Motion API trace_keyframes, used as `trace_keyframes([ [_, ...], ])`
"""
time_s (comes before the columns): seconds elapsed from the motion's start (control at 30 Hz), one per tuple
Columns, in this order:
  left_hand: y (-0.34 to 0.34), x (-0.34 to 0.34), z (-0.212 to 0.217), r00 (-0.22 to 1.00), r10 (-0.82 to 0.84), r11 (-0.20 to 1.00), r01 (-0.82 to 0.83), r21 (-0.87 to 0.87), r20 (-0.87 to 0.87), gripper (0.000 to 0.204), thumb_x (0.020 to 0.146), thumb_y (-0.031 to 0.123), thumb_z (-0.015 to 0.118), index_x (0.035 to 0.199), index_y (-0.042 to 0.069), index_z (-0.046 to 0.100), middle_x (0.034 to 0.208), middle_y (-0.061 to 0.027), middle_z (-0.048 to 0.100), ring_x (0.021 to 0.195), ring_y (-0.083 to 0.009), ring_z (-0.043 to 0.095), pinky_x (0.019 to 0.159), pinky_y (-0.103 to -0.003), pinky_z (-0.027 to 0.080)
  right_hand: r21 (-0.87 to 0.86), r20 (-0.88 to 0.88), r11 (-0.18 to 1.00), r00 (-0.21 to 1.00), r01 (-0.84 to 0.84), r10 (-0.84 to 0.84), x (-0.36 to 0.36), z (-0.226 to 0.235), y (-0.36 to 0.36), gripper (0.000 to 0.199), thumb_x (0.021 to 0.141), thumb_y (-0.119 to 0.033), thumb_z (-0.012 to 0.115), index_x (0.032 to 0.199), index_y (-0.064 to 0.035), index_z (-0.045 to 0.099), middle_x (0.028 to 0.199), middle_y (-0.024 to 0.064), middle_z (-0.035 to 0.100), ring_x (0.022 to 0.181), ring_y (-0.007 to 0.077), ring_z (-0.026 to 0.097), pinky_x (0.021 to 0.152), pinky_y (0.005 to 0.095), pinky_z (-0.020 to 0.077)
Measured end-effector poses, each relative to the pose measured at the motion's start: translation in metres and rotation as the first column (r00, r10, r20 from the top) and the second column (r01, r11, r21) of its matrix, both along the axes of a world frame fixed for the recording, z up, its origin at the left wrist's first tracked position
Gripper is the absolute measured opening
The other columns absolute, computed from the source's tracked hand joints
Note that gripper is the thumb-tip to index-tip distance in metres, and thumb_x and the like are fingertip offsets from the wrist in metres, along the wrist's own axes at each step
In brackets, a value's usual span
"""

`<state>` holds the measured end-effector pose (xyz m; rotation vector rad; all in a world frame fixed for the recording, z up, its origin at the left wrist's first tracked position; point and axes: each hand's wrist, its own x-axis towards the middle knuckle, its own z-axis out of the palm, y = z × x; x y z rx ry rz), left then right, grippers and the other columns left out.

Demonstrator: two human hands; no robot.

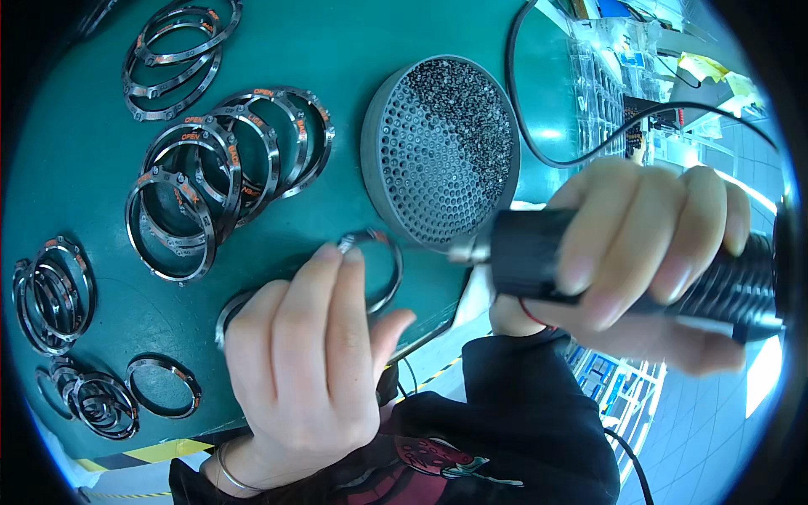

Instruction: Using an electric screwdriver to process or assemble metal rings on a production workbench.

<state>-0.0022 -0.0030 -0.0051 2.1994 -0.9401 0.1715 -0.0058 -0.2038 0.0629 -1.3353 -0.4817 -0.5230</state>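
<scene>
Left hand (307, 362) pinches a metal ring (374, 265) at its top edge, fingers closed on it, just below the round perforated tray (438, 143). Right hand (648, 244) wraps tight round a black electric screwdriver (539, 252), its tip touching the ring, right of and below the tray. Ring stacks (219, 168) lie left of the tray on the green table (337, 50); a black cable (539, 126) loops to the tray's right.

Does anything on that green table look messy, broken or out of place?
Nothing looks broken or spilled. The metal rings lie in loose overlapping heaps on the table, and the screws stay inside the round tray.
</scene>
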Motion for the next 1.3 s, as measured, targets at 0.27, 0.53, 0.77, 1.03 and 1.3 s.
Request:
trace_keyframes([
  [0.27,0.005,0.003,0.007,0.999,-0.025,0.998,0.028,0.059,-0.041,0.038,0.076,0.040,0.076,0.087,0.007,0.059,0.098,-0.0101,0.055,0.087,-0.0308,0.048,0.073,-0.042,0.040,-0.238,-0.090,0.971,0.996,0.007,-0.029,0.000,0.004,-0.037,0.087,0.071,-0.077,0.062,0.117,-0.0026,0.052,0.093,0.0087,0.054,0.068,0.0214,0.058,0.059,0.0366,0.0429],
  [0.53,0.006,0.004,0.005,0.986,-0.127,0.979,0.142,0.146,-0.104,0.023,0.075,0.022,0.068,0.090,0.008,0.058,0.123,-0.0129,0.059,0.100,-0.0334,0.052,0.084,-0.043,0.038,-0.243,-0.073,0.967,0.993,0.077,-0.097,0.000,0.002,-0.032,0.086,0.070,-0.078,0.062,0.114,-0.0039,0.053,0.090,0.0081,0.055,0.063,0.0213,0.058,0.057,0.0369,0.0427],
  [0.77,0.006,0.008,0.013,0.977,-0.139,0.987,0.151,0.063,-0.165,0.025,0.072,0.018,0.071,0.091,0.007,0.059,0.118,-0.0118,0.062,0.098,-0.0314,0.054,0.080,-0.041,0.040,-0.087,-0.031,0.991,0.994,0.099,-0.102,-0.012,0.012,-0.026,0.065,0.076,-0.058,0.070,0.102,-0.0021,0.050,0.082,0.0056,0.055,0.060,0.0176,0.058,0.054,0.0330,0.0446],
  [1.03,0.009,0.005,0.004,0.983,-0.123,0.992,0.127,0.022,-0.134,0.020,0.070,0.013,0.071,0.087,0.007,0.062,0.118,-0.0093,0.063,0.096,-0.0290,0.056,0.080,-0.040,0.040,-0.209,0.034,0.978,0.999,-0.009,0.016,0.000,-0.002,0.007,0.063,0.084,-0.051,0.068,0.106,0.0006,0.039,0.084,0.0108,0.055,0.049,0.0171,0.059,0.037,0.0260,0.0492],
  [1.3,0.011,0.008,0.007,0.981,-0.134,0.991,0.132,-0.026,-0.139,0.024,0.062,0.010,0.070,0.085,0.005,0.062,0.117,-0.0092,0.064,0.094,-0.0292,0.056,0.078,-0.040,0.041,-0.188,0.078,0.982,0.997,0.015,-0.001,0.008,-0.010,0.031,0.067,0.084,-0.054,0.068,0.108,0.0018,0.038,0.084,0.0124,0.056,0.047,0.0190,0.060,0.035,0.0264,0.0504],
])
